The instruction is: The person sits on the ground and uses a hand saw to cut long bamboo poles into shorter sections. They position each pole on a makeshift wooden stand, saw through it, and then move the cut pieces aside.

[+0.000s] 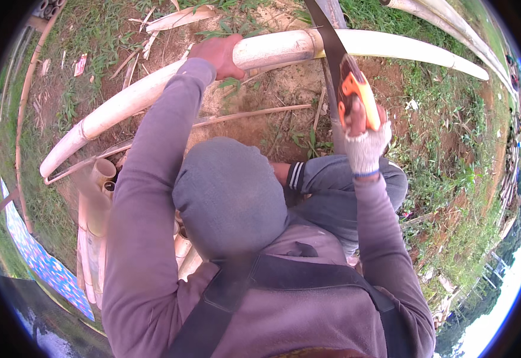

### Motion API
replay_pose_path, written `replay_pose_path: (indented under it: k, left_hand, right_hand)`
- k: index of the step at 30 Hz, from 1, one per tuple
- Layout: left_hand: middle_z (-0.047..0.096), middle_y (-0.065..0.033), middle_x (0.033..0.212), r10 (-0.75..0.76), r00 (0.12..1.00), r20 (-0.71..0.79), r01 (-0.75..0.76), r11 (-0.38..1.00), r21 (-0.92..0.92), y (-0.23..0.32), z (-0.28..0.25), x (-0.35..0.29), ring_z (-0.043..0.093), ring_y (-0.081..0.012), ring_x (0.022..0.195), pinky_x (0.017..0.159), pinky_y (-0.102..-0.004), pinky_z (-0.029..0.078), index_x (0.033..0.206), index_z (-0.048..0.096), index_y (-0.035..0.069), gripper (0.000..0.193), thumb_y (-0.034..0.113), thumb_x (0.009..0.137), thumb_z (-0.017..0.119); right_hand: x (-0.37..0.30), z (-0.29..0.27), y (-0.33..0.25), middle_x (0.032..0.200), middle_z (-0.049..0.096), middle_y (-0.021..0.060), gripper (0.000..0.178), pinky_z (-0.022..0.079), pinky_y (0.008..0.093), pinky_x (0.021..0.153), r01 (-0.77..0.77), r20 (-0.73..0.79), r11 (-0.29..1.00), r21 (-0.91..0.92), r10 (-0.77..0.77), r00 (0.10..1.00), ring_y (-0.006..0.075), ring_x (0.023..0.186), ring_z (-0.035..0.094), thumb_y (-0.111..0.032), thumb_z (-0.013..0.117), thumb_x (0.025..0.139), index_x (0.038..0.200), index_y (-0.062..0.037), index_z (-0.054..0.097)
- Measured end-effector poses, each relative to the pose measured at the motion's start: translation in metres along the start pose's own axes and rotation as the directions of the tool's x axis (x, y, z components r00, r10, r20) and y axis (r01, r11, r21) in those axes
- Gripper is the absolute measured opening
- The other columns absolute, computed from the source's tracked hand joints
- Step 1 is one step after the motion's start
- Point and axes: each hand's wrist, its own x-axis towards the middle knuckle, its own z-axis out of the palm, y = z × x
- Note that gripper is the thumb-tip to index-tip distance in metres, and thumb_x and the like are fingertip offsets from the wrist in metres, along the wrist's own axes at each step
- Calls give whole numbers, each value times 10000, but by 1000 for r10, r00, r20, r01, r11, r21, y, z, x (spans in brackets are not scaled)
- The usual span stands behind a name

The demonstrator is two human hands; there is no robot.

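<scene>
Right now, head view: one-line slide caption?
Left hand steadies a pale bamboo pole while the gloved right hand works an orange-handled saw.

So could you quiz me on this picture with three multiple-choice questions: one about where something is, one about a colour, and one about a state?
1. Where does the left hand rest?
A. On the pale bamboo pole
B. On the saw handle
C. On the knee

2. What colour is the handle of the hand saw?
A. Blue
B. Orange
C. Green

3. How is the right hand dressed?
A. Bare
B. In a thick black mitten
C. In a light fingerless glove

Answers:
1. A, the left hand grips the top of the bamboo pole.
2. B, the grip is bright orange with a dark blade rising across the pole.
3. C, a pale knit glove covers the hand, which is closed round the saw handle.
</scene>
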Motion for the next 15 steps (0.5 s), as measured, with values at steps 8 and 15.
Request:
replay_pose_path:
  k: [8,15]
  left_hand:
    - [756,-134,1347,9,998,58,-7,999,-45,-17,-5,8,722,-356,1232,1075,-494,570,1520,593,170,923,432,686,890]
    - [708,-165,1434,121,973,196,-79,975,-209,-20,-11,25,681,-358,1296,1130,-443,523,1523,609,109,967,412,660,921]
  right_hand:
    - [-75,-54,-11,751,645,62,209,497,353,612,-171,58,984,-40,173,983,196,713,630,-265,725,1051,1093,-62,703]
    - [-56,-30,3,787,683,105,192,528,395,647,-117,-14,988,105,119,993,234,719,648,-186,735,1034,1188,-73,710]
